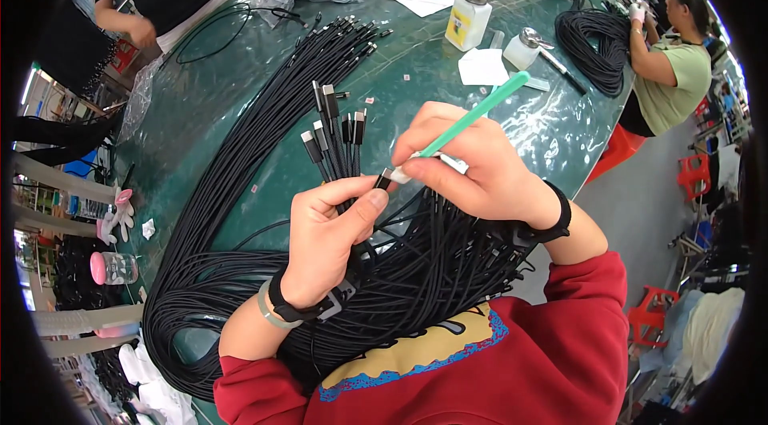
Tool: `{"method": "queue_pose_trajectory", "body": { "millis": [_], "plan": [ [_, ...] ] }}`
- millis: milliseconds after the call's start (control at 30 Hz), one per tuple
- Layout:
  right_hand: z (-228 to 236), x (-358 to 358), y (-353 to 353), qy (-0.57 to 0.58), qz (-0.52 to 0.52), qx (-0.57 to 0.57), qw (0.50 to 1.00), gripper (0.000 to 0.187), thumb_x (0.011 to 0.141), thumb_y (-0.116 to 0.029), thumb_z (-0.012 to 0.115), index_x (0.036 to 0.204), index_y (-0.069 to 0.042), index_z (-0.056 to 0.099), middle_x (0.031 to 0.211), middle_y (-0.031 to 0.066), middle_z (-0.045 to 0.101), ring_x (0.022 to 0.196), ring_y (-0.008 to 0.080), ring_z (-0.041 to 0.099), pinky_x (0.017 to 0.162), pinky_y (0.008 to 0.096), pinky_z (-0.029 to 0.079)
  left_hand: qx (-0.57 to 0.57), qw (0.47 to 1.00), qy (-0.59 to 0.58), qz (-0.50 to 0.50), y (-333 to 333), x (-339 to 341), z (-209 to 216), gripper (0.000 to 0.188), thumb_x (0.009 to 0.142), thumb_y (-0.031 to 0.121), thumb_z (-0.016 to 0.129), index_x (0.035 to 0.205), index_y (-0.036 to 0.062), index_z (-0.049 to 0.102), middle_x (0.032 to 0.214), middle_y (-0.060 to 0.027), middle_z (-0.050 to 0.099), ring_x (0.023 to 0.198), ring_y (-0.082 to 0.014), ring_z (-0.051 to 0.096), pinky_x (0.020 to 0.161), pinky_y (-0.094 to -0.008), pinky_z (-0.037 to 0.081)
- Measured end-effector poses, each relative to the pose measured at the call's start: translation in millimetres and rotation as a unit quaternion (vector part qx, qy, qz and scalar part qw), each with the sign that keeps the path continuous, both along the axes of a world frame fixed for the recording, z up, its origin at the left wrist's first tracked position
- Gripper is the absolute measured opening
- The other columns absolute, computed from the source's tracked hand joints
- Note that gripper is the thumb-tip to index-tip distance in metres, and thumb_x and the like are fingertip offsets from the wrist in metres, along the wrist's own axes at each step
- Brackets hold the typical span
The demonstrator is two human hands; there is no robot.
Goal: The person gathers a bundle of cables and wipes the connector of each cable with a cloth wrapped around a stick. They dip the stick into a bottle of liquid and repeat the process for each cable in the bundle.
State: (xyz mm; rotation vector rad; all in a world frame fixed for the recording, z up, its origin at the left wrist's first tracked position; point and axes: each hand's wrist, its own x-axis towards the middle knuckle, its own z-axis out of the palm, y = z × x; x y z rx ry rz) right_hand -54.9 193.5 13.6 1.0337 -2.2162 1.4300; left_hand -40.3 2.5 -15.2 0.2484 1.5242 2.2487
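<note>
My left hand [330,225] pinches a black cable plug [384,179] between thumb and fingers. Close against that plug, my right hand [472,161] grips a slim green stick [482,110], its upper end pointing up and right. White material [399,175] shows at my right fingertips, touching the plug's end; whether it is a brush head or a wad I cannot make out. A small silver-white piece [454,162] also sticks out by the right fingers. Several cable ends with metal plugs [328,105] stand up just beyond my left hand. Black cables [408,273] lie under both forearms.
A long bundle of black cables [232,157] curves along the left of the green table [424,93]. Beyond are a white bottle [468,21], a metal-topped bottle [522,49], a white paper piece [482,67] and a cable coil [592,45]. Co-workers [676,57] are at the far right and far left.
</note>
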Motion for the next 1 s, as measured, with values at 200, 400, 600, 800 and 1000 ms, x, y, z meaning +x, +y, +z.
{"method": "queue_pose_trajectory", "body": {
  "millis": [200, 400, 600, 800, 1000],
  "plan": [
    [2, 0, -6, 0.011, 0.003, -0.014, 1.0, 0.011, 0.073, 0.002, 0.058, 0.083, -0.001, 0.057, 0.075, 0.008, 0.056, 0.068, 0.0209, 0.053, 0.058, 0.0283, 0.042, -0.016, 1.0, 0.018, 0.02, 2, 3, 4, 0.016, 0.079, 0.002, 0.057, 0.094, -0.0042, 0.06, 0.076, -0.0039, 0.061, 0.049, -0.0008, 0.036, 0.042, -0.0156, 0.027],
    [4, -3, -3, 0.026, 0.008, 0.014, 1.0, 0.011, 0.072, 0.003, 0.058, 0.083, -0.001, 0.056, 0.074, 0.0076, 0.056, 0.067, 0.0206, 0.053, 0.058, 0.0286, 0.042, -0.042, 0.998, 0.028, 0.032, 3, 1, 7, 0.017, 0.079, 0.002, 0.058, 0.094, -0.0036, 0.06, 0.074, -0.0022, 0.06, 0.05, -0.0003, 0.038, 0.042, -0.0148, 0.029],
    [2, -7, -1, 0.064, -0.034, 0.019, 0.997, 0.011, 0.072, 0.003, 0.058, 0.082, -0.001, 0.056, 0.074, 0.0078, 0.056, 0.066, 0.0205, 0.052, 0.057, 0.0284, 0.041, -0.041, 0.998, 0.03, 0.031, 2, 2, 2, 0.018, 0.078, 0.002, 0.059, 0.096, -0.0024, 0.06, 0.071, -0.0003, 0.058, 0.051, -0.0004, 0.041, 0.043, -0.0148, 0.031],
    [-1, -5, 4, 0.056, -0.055, 0.001, 0.997, 0.01, 0.073, 0.001, 0.057, 0.083, -0.001, 0.056, 0.074, 0.0073, 0.056, 0.066, 0.0195, 0.052, 0.057, 0.0278, 0.04, -0.134, 0.985, 0.105, 0.04, 9, 2, 11, 0.016, 0.079, 0.0, 0.056, 0.094, -0.0024, 0.058, 0.067, -0.0023, 0.053, 0.048, -0.0054, 0.041, 0.044, -0.0199, 0.033],
    [-4, 3, 8, -0.004, -0.077, -0.055, 0.995, 0.01, 0.074, 0.0, 0.057, 0.084, -0.001, 0.057, 0.075, 0.0065, 0.057, 0.067, 0.0188, 0.053, 0.058, 0.028, 0.04, -0.11, 0.99, 0.073, 0.039, 5, -5, 6, 0.015, 0.083, 0.007, 0.053, 0.093, -0.0031, 0.057, 0.069, -0.0019, 0.052, 0.048, -0.0066, 0.042, 0.044, -0.0203, 0.034]
  ]
}}
